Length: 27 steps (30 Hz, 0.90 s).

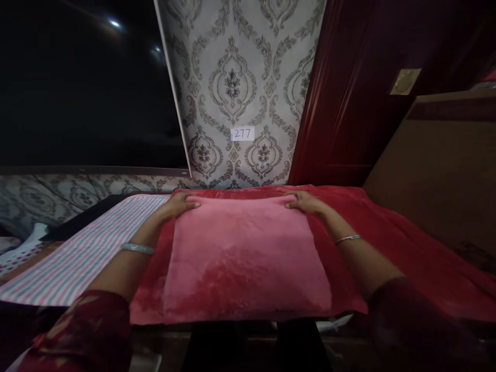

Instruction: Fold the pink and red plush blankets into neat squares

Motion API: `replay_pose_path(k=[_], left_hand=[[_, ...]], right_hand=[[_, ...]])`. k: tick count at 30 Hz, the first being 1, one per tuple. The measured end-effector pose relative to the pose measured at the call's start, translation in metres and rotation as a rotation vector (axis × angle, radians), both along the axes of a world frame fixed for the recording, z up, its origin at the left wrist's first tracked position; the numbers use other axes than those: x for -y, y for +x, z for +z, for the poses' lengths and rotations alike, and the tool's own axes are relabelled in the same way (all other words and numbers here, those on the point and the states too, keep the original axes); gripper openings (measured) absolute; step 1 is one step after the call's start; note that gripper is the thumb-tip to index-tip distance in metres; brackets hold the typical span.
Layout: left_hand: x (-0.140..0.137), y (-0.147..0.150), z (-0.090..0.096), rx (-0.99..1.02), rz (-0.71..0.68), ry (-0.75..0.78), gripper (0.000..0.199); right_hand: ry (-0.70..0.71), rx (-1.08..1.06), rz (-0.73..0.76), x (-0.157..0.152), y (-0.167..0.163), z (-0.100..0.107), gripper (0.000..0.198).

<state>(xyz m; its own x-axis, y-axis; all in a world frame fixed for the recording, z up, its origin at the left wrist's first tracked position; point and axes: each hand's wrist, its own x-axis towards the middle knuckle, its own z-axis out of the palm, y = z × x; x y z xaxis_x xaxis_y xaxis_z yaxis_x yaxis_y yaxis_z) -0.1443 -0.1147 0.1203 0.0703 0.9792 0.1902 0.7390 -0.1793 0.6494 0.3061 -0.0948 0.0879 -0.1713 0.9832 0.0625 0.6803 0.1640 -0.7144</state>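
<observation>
A pink plush towel, with darker red patches in its nap, lies spread flat in front of me. My left hand pinches its far left corner, thumb on top and the other fingers partly hidden behind the edge. At the far right corner, my right hand grips the same edge in a like pinch. The far edge runs nearly straight between both hands. Beneath the towel is a red plush cover that drapes over the table.
A striped cloth lies to the left, by a dark flat panel. A large black screen rises behind it. On the right stands a brown cardboard box. Patterned wallpaper bears a paper label reading 277.
</observation>
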Motion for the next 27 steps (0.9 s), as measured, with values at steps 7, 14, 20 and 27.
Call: replay_pose_path(k=[7, 14, 20, 27], left_hand=[[0.027, 0.0, 0.102, -0.17, 0.121, 0.52, 0.04], [0.067, -0.025, -0.013, -0.525, -0.072, 0.737, 0.01], [0.121, -0.047, -0.146, -0.403, -0.27, 0.254, 0.016], [0.104, -0.043, -0.121, 0.045, 0.174, 0.04, 0.034]], right_hand=[[0.805, -0.077, -0.168, 0.023, 0.01, 0.097, 0.034], [1.05, 0.306, -0.057, 0.086, 0.012, -0.033, 0.029], [0.694, 0.31, 0.187, 0.148, 0.014, -0.156, 0.032], [0.401, -0.009, -0.18, 0.135, 0.015, -0.132, 0.031]])
